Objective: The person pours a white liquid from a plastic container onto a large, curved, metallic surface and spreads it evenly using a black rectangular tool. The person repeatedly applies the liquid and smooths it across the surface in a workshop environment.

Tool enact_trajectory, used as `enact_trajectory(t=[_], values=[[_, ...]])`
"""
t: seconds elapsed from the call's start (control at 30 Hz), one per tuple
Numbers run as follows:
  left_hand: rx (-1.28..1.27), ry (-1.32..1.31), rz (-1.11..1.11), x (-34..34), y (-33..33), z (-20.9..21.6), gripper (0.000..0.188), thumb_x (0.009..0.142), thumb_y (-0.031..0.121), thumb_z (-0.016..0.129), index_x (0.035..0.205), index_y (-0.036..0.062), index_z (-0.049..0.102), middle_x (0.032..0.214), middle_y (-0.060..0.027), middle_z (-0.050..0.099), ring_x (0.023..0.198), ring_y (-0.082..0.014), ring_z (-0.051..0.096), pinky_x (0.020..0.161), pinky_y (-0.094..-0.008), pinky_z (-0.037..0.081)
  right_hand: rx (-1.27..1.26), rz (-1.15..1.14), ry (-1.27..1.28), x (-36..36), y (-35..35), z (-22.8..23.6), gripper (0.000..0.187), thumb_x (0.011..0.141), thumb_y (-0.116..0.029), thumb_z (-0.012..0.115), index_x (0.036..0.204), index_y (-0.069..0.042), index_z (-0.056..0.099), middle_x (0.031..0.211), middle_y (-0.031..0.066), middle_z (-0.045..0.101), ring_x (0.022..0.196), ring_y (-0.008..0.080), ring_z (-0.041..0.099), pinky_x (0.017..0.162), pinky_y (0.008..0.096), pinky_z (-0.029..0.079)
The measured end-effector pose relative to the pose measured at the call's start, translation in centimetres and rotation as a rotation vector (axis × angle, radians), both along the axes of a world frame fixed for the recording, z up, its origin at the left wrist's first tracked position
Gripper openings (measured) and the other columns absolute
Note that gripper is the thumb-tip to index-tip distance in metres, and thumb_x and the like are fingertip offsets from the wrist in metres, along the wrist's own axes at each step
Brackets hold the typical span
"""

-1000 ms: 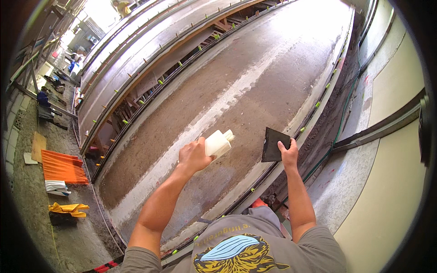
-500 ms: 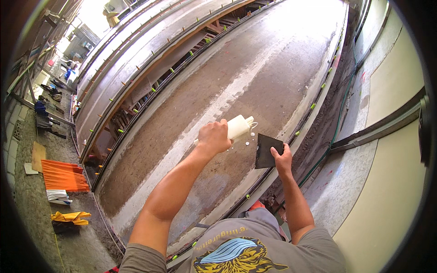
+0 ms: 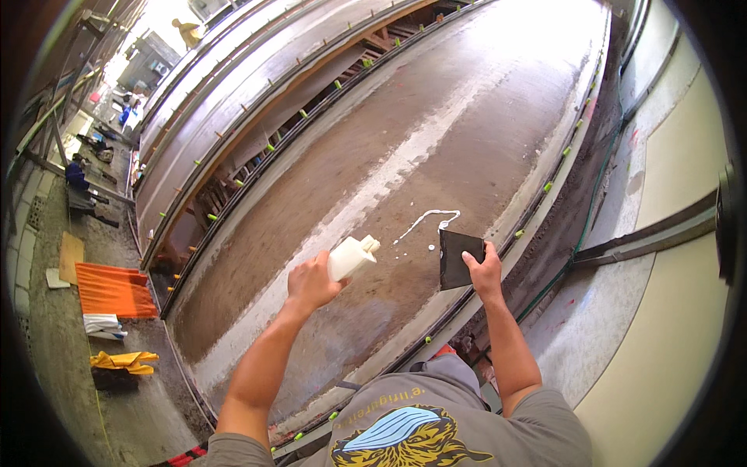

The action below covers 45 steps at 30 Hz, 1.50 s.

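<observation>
A white plastic bottle (image 3: pixel 348 259) is gripped in my left hand (image 3: pixel 313 282), tilted with its spout toward the right. Beyond it, a thin curved line of white liquid (image 3: pixel 433 212) and a few drops lie on the long brown table top (image 3: pixel 366 311). My right hand (image 3: pixel 485 268) pinches a thin black square plate (image 3: pixel 453 261) by its right edge, thumb on the near face. The plate is held by the table's right edge, near one end of the white line. A pale strip (image 3: pixel 342 210) runs lengthwise along the table.
Green clips (image 3: pixel 520 233) line the table's edges. Another long table (image 3: pixel 226 117) lies parallel on the left. An orange cloth (image 3: pixel 117 290) and a yellow cloth (image 3: pixel 124 362) lie on the floor at left. A metal beam (image 3: pixel 646 241) and pale panels stand close on the right.
My left hand has drawn the bottle back toward me and to the left. A curved white line now shows on the table. My right hand and the black plate have hardly moved.
</observation>
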State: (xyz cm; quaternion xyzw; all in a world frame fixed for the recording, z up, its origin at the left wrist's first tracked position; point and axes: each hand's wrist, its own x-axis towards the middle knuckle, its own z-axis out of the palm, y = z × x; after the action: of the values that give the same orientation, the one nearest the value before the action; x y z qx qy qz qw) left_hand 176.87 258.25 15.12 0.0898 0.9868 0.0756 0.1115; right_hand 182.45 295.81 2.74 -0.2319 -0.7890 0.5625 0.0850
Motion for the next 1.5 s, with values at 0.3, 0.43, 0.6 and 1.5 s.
enact_trajectory(t=[0.3,0.43,0.6,1.5], values=[[0.549,0.22,0.369,11.2,-4.0,-3.2,0.064,0.071,0.036,0.097,0.115,0.0017,0.067,0.098,-0.019,0.077,0.092,-0.032,0.078,0.08,-0.0426,0.061,0.585,0.127,-0.106,-5.4,-2.8,2.1,0.036,0.091,-0.021,0.076,0.117,-0.003,0.059,0.106,0.0242,0.072,0.098,0.0486,0.07,0.081,0.0554,0.055],[0.705,0.345,0.458,14.2,-3.8,-3.2,0.061,0.071,0.029,0.097,0.117,0.0028,0.065,0.098,-0.017,0.078,0.09,-0.03,0.078,0.079,-0.0409,0.061,0.849,0.144,-0.079,-10.5,-0.1,4.3,0.034,0.093,-0.02,0.074,0.117,-0.005,0.056,0.105,0.0222,0.073,0.095,0.0469,0.07,0.076,0.0562,0.054],[0.942,0.368,0.587,16.3,-3.3,-3.6,0.059,0.073,0.02,0.097,0.118,0.0022,0.065,0.104,-0.0134,0.078,0.095,-0.0225,0.076,0.081,-0.0365,0.061,0.367,0.47,-0.083,-12.2,-1.9,2.9,0.039,0.086,-0.027,0.08,0.115,-0.004,0.066,0.11,0.0239,0.075,0.106,0.0439,0.071,0.087,0.0513,0.056],[1.037,0.482,0.558,25.7,-13.2,0.2,0.059,0.072,0.015,0.096,0.118,-0.0005,0.063,0.106,-0.0122,0.077,0.1,-0.0188,0.074,0.087,-0.0329,0.057,0.583,0.787,-0.008,-3.1,-29.0,-2.5,0.028,0.086,-0.018,0.069,0.109,-0.001,0.067,0.092,0.027,0.073,0.088,0.0478,0.072,0.073,0.053,0.059]])
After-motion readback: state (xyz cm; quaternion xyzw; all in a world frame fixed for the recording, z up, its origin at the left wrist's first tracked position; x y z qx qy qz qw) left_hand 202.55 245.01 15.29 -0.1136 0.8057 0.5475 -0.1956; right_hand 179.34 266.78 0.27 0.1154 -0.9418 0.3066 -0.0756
